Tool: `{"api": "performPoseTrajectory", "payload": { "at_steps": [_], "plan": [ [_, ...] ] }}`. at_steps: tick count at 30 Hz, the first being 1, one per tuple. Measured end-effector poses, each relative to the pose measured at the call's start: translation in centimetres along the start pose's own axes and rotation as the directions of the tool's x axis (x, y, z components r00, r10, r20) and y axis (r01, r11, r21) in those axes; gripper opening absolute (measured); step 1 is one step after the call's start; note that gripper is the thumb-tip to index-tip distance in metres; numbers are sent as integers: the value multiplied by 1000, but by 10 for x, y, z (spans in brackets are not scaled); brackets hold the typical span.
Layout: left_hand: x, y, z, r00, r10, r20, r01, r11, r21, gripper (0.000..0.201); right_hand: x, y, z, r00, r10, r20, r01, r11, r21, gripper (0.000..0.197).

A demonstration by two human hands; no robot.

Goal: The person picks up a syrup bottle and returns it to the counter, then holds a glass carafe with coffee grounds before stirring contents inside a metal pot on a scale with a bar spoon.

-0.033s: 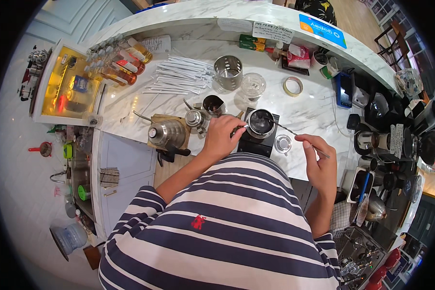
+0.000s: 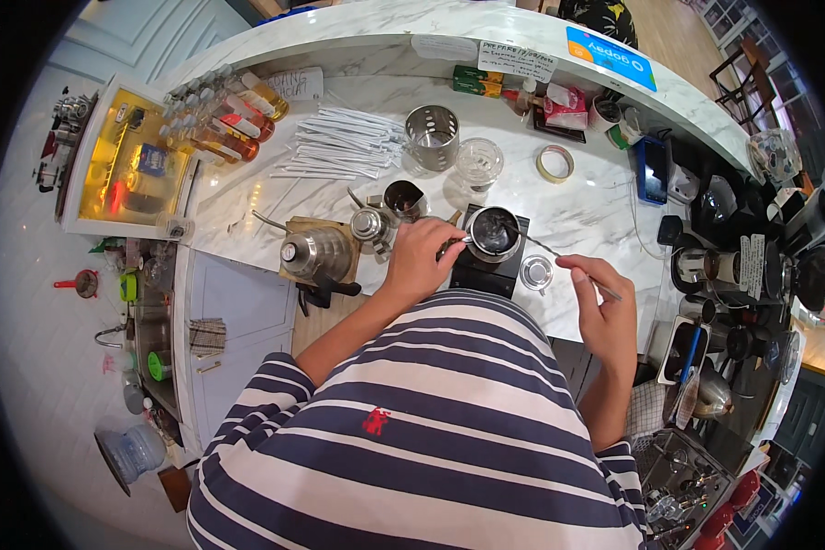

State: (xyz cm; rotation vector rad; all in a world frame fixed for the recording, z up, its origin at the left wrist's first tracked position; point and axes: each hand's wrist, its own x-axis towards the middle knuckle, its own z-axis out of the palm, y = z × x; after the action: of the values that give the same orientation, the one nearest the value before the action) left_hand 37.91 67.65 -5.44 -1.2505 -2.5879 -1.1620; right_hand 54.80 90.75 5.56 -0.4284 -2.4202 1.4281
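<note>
My left hand (image 2: pixel 417 262) is closed on the handle of a metal milk pitcher (image 2: pixel 472 240). Dark liquid fills part of the pitcher, which sits on a black scale (image 2: pixel 482 280). Between the fingertips of my right hand (image 2: pixel 609 321) is the handle of a long thin bar spoon (image 2: pixel 546 248), its far end dipping into the pitcher. Right of the scale lies a small round metal lid (image 2: pixel 537 272). To the left of my left hand stand a metal pot (image 2: pixel 370 225) and a second pitcher (image 2: pixel 411 196) with something dark inside.
A gooseneck kettle (image 2: pixel 317 258) stands at the left on the marble counter (image 2: pixel 605 211). Farther back are wrapped straws (image 2: pixel 344 142), a perforated metal canister (image 2: pixel 432 137), a clear cup (image 2: pixel 478 165) and a tape roll (image 2: pixel 555 163). Bottles (image 2: pixel 234 119) line the back left.
My right hand and the spoon have shifted very slightly to the left, and the dark liquid's surface looks a little different. My left hand and the pitcher stay in place.
</note>
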Motion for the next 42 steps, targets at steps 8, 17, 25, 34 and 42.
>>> {"api": "performPoseTrajectory", "payload": {
  "at_steps": [8,17,25,34,42],
  "plan": [
    [-1,0,-1,1000,-18,24,18,1000,5,15,-4,0,0,1000,21,3,-21,1000,23,17],
    [-2,1,-1,999,-19,25,19,1000,22,16,-6,-2,1,999,31,14,-31,999,36,18],
    [-4,2,-1,1000,-21,16,21,1000,13,16,-8,4,5,1000,13,28,-14,998,64,19],
    [-4,-1,1,1000,-23,11,23,1000,17,17,-5,1,4,999,31,43,-33,997,65,19],
    [-4,-1,1,999,-32,20,32,999,11,17,-6,2,4,997,11,81,-18,996,88,20]
  ]
}}
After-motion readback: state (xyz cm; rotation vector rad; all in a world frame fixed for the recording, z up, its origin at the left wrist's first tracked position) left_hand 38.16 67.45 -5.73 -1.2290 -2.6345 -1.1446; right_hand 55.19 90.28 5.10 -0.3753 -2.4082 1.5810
